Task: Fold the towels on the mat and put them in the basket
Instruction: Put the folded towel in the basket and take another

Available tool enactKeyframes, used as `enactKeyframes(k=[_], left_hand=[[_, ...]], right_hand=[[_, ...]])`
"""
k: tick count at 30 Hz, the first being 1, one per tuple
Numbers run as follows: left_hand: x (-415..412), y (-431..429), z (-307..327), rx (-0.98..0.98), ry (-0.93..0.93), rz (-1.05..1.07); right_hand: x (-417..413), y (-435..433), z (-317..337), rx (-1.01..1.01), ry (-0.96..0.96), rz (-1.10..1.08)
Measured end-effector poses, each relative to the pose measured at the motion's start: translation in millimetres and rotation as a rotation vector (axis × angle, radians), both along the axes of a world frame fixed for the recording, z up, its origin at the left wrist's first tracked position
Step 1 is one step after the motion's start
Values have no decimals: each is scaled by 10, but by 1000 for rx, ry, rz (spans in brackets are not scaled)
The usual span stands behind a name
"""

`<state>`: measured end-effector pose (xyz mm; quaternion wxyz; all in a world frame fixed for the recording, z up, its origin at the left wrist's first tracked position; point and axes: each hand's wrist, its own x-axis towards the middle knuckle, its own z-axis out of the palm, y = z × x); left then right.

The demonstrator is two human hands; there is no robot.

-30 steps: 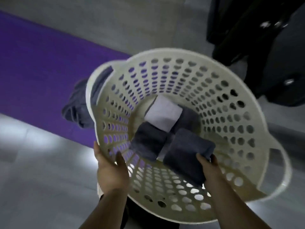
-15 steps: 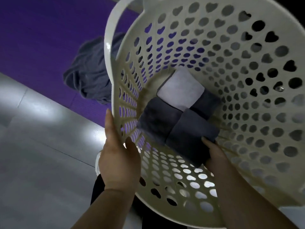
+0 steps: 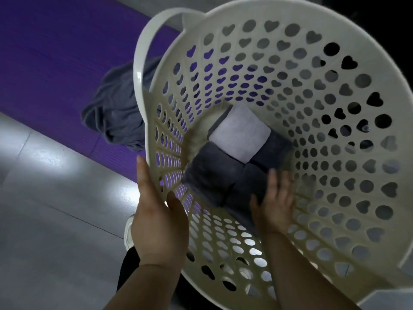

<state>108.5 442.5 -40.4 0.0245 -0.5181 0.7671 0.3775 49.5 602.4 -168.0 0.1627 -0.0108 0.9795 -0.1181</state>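
A cream perforated basket [image 3: 317, 90] is tilted toward me and fills most of the view. At its bottom lie a folded white towel [image 3: 240, 133] and several folded dark grey towels [image 3: 212, 175]. My left hand [image 3: 158, 222] grips the basket's near left rim, thumb inside the wall. Inside the basket, my right hand [image 3: 276, 202] is blurred, fingers spread and straight, just above the nearest grey towel. An unfolded grey towel [image 3: 116, 113] lies crumpled on the purple mat [image 3: 49, 63] behind the basket's handle.
Grey tiled floor [image 3: 55, 220] stretches left and below the mat. A white shoe [image 3: 129, 233] shows beneath my left wrist. Dark clothing or furniture sits at the top right behind the basket.
The basket has come closer and tilted further toward me. My right hand has let go of the nearest grey towel and drawn back with its fingers spread.
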Motion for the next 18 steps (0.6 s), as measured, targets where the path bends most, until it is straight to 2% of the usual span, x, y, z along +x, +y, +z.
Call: enactKeyframes(k=[2, 3, 6, 7, 11, 13, 16, 17, 18], left_hand=[[14, -8, 2, -38, 5, -20], [18, -5, 0, -55, 9, -32], [28, -34, -16, -74, -5, -62], [35, -49, -8, -62, -14, -76], [-3, -136, 270, 85, -200, -222], [-3, -235, 452, 161, -300, -350], [55, -523, 635, 372, -265, -432], [64, -669, 685, 411, -272, -453], [62, -856, 718, 417, -294, -487]], right_hand=[[41, -107, -45, 183, -120, 289], [12, -160, -5, 275, -243, 342], [-110, -181, 51, 297, -552, 348], [-153, -199, 158, 282, -581, 333], [-167, -155, 761, 218, -435, 313], [-152, -157, 1147, 107, -247, 320], [-205, -368, 1758, -59, -50, 279], [-213, -508, 1924, -122, -28, 268], [-225, -702, 2068, -179, 76, 275]])
